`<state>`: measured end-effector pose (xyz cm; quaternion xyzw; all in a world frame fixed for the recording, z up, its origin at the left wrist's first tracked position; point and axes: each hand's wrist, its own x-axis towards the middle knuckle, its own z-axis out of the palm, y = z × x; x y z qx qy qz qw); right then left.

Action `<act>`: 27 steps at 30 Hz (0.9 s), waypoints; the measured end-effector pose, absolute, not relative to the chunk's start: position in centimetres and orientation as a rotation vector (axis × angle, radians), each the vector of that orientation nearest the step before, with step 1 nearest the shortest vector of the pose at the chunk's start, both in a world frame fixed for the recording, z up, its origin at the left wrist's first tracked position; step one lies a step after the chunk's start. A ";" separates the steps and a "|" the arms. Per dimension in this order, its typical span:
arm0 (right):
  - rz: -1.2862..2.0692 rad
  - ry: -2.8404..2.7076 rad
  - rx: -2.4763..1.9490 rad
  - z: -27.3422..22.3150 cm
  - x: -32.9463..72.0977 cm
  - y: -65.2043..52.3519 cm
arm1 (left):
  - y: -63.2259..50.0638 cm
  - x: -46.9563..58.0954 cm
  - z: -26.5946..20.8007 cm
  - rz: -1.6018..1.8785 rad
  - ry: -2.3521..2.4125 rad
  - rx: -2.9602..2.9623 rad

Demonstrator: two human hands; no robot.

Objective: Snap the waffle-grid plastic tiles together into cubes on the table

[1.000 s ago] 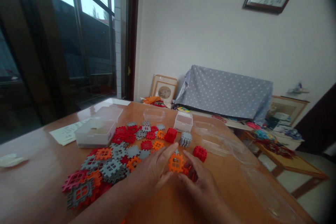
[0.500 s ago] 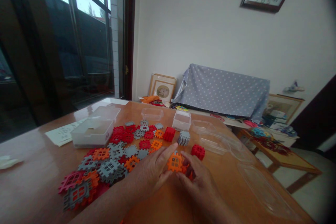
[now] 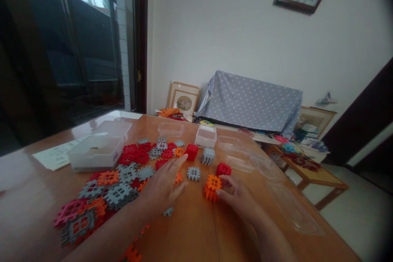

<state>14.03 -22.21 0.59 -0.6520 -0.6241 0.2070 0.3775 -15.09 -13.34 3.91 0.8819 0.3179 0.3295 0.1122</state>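
Observation:
An orange stack of notched plastic tiles (image 3: 211,188) stands on the table, with the thumb and fingers of my right hand (image 3: 241,198) against its right side. My left hand (image 3: 161,184) reaches over the right part of the loose tile pile, palm down and fingers stretched out. It hides some tiles beneath it, and I see nothing held in it. Between the hands lies a grey square tile piece (image 3: 194,173). Beyond it are a grey tile stack (image 3: 208,156) and a red tile block (image 3: 192,152). Another red block (image 3: 223,169) sits just behind the orange stack.
Loose grey, red and orange tiles (image 3: 118,194) spread over the left half of the wooden table (image 3: 196,233). Clear plastic boxes (image 3: 95,151) and a small one (image 3: 205,136) stand behind. Transparent lids (image 3: 294,208) lie along the right edge. Orange tiles (image 3: 132,254) rest near the front.
My left hand has moved left, away from the orange stack, toward the loose tiles. My right hand stays at the stack. The grey square piece now shows between them, and the view has shifted slightly.

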 end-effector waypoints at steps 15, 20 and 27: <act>0.666 -1.582 -1.711 -0.9 14.4 -22.2 | -12.4 -15.4 3.6 0.962 0.955 2.604; 0.519 -1.741 -1.830 -0.3 13.8 -21.8 | -12.5 -15.4 3.6 0.990 0.916 2.591; 0.467 -1.821 -1.873 0.6 13.0 -21.3 | -12.3 -15.3 3.4 0.994 0.883 2.593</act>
